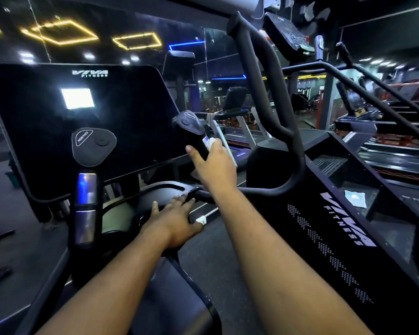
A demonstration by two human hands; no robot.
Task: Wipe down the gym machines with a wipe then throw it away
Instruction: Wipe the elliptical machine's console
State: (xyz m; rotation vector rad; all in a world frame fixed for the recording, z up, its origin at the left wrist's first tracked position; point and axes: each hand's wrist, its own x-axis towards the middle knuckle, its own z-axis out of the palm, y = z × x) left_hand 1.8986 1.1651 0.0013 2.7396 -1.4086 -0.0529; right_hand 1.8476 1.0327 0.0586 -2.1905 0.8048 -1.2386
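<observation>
A small white crumpled wipe (211, 141) sits pressed against the black resistance handle (191, 128), clamped under the right hand (214, 165). At seven o'clock, the left hand (176, 218) rests flat, fingers straight, on the black machine frame (169, 187).

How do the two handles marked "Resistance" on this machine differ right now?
The left handle stands free, with its flat button cap facing the camera; the right handle is tilted, its cap seen at a slant. No hand touches the left one, while the right hand grips the right one with a white wipe against it. The left hand rests flat on the frame. Both handles have dark caps and silver sensor strips.
</observation>
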